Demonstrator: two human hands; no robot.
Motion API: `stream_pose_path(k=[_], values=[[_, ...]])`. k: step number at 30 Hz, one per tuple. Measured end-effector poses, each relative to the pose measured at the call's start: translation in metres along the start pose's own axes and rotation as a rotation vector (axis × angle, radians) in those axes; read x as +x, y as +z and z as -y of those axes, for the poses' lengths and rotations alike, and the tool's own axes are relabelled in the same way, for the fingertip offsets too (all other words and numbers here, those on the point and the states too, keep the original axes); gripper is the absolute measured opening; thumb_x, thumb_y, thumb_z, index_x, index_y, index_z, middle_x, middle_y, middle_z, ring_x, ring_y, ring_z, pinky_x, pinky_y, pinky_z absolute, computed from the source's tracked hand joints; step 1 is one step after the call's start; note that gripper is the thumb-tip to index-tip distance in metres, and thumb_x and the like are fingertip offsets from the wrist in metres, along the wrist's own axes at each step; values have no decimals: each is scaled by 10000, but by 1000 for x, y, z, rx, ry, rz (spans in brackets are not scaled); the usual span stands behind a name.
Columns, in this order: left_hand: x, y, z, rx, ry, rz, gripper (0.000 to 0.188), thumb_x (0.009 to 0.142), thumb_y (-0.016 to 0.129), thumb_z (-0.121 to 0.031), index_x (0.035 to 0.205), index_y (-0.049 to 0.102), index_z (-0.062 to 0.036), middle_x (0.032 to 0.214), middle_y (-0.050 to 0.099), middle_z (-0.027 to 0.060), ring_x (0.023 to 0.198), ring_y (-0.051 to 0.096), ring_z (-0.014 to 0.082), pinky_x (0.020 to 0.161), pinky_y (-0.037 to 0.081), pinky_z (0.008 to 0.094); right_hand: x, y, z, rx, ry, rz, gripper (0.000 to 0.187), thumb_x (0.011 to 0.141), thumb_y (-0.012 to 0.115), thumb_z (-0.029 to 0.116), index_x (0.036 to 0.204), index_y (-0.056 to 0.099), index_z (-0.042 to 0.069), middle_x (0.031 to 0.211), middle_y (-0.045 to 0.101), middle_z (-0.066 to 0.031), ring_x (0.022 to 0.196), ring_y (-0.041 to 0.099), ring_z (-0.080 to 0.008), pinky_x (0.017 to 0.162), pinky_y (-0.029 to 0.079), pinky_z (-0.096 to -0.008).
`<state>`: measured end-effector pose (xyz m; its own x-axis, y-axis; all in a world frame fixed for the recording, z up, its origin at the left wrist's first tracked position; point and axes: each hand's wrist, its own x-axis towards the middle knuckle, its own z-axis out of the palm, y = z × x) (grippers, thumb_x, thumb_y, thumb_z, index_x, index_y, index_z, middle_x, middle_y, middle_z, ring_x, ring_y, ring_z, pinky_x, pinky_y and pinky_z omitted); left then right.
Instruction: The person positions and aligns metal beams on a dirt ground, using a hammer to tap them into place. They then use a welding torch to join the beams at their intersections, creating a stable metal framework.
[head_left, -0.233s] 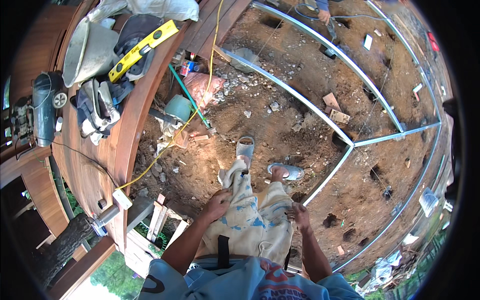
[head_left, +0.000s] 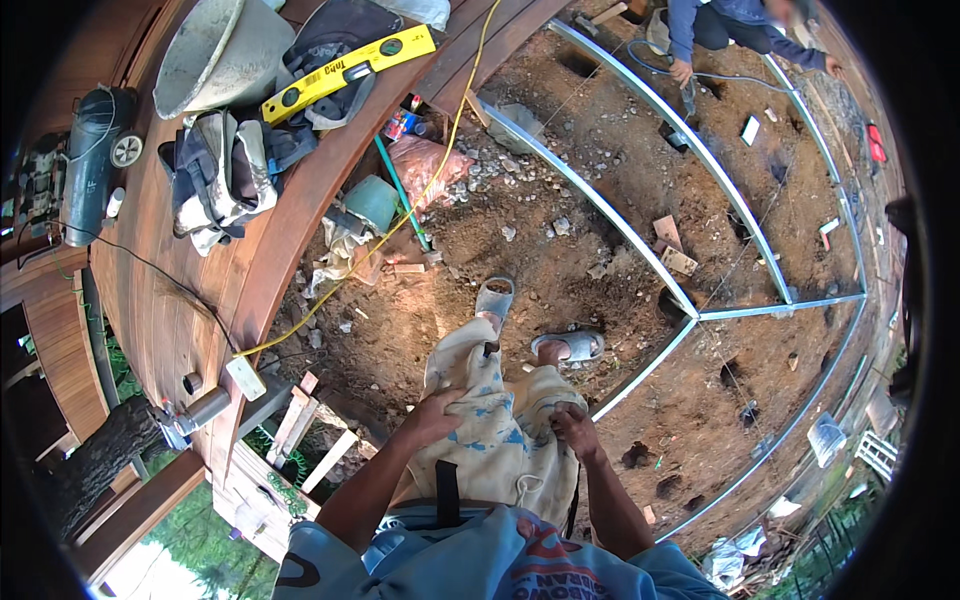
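Observation:
I stand in loose sandals on bare soil, wearing cream trousers (head_left: 500,450) with blue paint stains. My left hand (head_left: 432,415) grips a fold of the trouser cloth at the left thigh. Opposite it, my right hand (head_left: 573,427) is closed on the cloth by the right thigh, fingers curled under. The fabric bunches between the two hands. A grey sandal (head_left: 495,297) shows on the left foot, and its pair (head_left: 568,347) on the right foot.
Metal rails (head_left: 600,210) cross the dug soil. At left, a wooden deck (head_left: 150,270) bears a yellow spirit level (head_left: 350,72), a bucket (head_left: 215,60), a tool bag (head_left: 222,175) and a compressor (head_left: 95,170). A yellow cord (head_left: 450,150) hangs over the edge. A co-worker (head_left: 715,25) crouches far right.
The view has shifted, bringing more of the co-worker into sight. My right hand has moved inward over the thigh, while my left still holds the trouser cloth.

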<state>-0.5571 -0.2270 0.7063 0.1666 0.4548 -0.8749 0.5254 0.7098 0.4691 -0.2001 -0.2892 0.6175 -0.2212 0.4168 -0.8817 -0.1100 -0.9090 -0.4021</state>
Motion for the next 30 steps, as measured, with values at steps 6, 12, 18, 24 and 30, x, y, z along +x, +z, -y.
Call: stream_pose_path(k=[6,12,18,24,30], values=[[2,16,14,-118,-52,-15,691,795,693,-240,1450,577,-54,1378,628,215,1271,608,332,1098,466,391,0,32,42,-301,-75,-67,370,1015,664,375,1206,664,58,993,730,-89,876,698,-185,766,548,-329],[28,62,8,204,-106,-208,753,748,701,-276,1472,558,-131,1397,572,169,1323,521,390,1146,401,471,20,6,29,-1169,-234,144,481,1001,625,415,1294,612,35,1145,726,-175,1014,711,-240,905,555,-373],[3,63,46,229,74,-518,695,796,627,-217,1479,527,-139,1502,514,198,1333,505,424,1151,364,548,71,-37,-31,-882,-211,291,450,1006,616,393,1285,615,41,1082,721,-157,1005,697,-246,895,549,-377],[-20,32,141,-579,-89,-324,548,997,460,-249,1521,486,-91,1568,479,196,1432,462,372,1180,356,483,183,-24,-95,-748,-253,195,471,1024,612,377,1353,555,45,1174,656,-120,1020,647,-243,906,524,-377],[32,23,215,-587,-123,-229,578,1028,553,-441,1469,562,-66,1566,467,196,1468,407,360,1217,289,483,376,98,-123,-588,-226,7,503,1045,593,365,1422,521,41,1339,616,-147,1134,626,-260,926,512,-379]])
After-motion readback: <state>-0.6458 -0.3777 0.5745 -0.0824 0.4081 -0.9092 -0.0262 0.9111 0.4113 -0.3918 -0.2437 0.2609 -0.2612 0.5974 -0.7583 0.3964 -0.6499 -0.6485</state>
